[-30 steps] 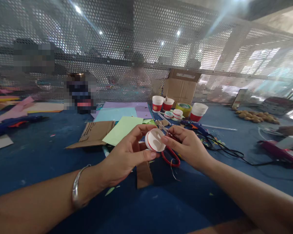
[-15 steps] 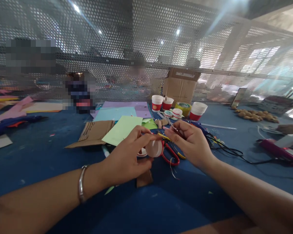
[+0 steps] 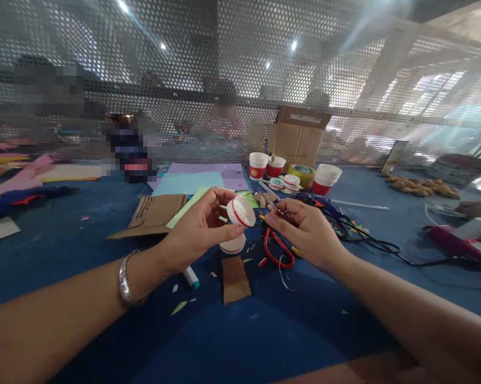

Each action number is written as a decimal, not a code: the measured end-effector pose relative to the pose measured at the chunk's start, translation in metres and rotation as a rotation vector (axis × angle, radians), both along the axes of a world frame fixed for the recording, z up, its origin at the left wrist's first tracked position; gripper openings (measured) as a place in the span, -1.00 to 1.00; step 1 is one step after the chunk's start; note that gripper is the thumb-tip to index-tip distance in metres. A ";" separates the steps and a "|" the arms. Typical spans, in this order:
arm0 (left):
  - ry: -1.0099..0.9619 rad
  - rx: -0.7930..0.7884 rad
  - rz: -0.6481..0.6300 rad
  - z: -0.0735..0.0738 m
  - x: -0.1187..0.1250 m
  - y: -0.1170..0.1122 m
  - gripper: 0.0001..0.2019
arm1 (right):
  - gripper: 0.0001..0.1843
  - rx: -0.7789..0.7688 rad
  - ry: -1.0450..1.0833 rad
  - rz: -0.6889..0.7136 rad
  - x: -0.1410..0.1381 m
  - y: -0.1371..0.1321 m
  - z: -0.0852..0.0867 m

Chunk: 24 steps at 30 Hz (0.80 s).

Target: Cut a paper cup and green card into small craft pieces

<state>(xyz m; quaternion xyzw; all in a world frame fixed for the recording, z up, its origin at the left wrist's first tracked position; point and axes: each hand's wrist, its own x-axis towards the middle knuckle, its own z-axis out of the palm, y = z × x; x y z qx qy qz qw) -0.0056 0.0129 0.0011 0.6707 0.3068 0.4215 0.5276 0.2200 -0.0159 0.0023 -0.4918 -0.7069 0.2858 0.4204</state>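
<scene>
My left hand (image 3: 202, 226) pinches a cut-down paper cup bottom (image 3: 241, 212), white with a red rim, tilted so its hollow side shows. A second cut-down cup bottom (image 3: 233, 245) sits on the table just below it. In my right hand (image 3: 308, 229) is a slim, pointed metal tool (image 3: 278, 209); the fingers hide its grip, so its exact kind does not show. Its tip points up and left, apart from the cup piece. Red-handled scissors (image 3: 280, 256) lie under the right fingertips, and a brown cardboard piece (image 3: 235, 280) lies nearer to me.
Paper cups (image 3: 258, 166), yellow tape (image 3: 302, 175) and a cardboard box (image 3: 298, 136) stand at the back. Coloured sheets (image 3: 188, 184), folded cardboard (image 3: 154, 213) and a marker (image 3: 191, 278) are left. A blue glue gun (image 3: 324, 205) with its cable lies right.
My left hand has lifted and turned the cup bottom, so its inside now shows. The second cup bottom and cardboard piece are more exposed. My right hand has barely moved.
</scene>
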 end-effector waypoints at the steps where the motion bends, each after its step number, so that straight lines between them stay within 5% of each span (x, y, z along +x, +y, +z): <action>1: -0.040 -0.020 -0.034 0.000 0.001 -0.001 -0.57 | -0.70 -0.009 -0.006 0.000 -0.001 0.000 0.000; 7: 0.011 -0.031 -0.009 0.002 0.000 -0.003 -0.53 | -0.68 -0.023 -0.014 0.018 -0.003 -0.001 0.000; 10: 0.038 0.012 0.186 -0.001 -0.002 0.006 -0.56 | -0.70 -0.020 -0.025 0.027 -0.004 -0.001 -0.002; 13: -0.153 0.209 0.518 -0.005 -0.003 0.017 -0.67 | -0.73 -0.028 -0.076 0.105 -0.008 -0.002 -0.006; 15: -0.239 0.306 0.619 -0.006 -0.005 0.022 -0.65 | -0.78 -0.035 -0.175 0.156 -0.012 -0.003 -0.009; 24: -0.126 0.255 0.682 -0.009 -0.009 0.028 -0.63 | -0.78 -0.022 -0.448 0.256 -0.026 -0.003 -0.018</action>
